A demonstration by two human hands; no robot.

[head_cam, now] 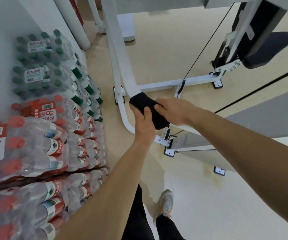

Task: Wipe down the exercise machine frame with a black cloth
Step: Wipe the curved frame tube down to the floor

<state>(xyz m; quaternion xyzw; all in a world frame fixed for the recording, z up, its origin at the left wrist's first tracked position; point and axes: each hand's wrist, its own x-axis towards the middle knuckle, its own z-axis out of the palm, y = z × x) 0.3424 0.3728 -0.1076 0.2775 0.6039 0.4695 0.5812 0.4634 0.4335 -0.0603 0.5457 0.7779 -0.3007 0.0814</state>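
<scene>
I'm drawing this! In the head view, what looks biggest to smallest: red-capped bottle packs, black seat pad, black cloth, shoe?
1. The red-capped bottle packs.
2. The black seat pad.
3. The black cloth and the shoe look about alike; the cloth is partly covered, so no ranking.

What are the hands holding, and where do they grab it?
Both hold the black cloth, wrapped over the white frame bar. The left hand grips its left edge, thumb on top; the right hand its right side.

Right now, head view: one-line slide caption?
Left hand and right hand grip a black cloth round the white frame, beside water packs.
</scene>
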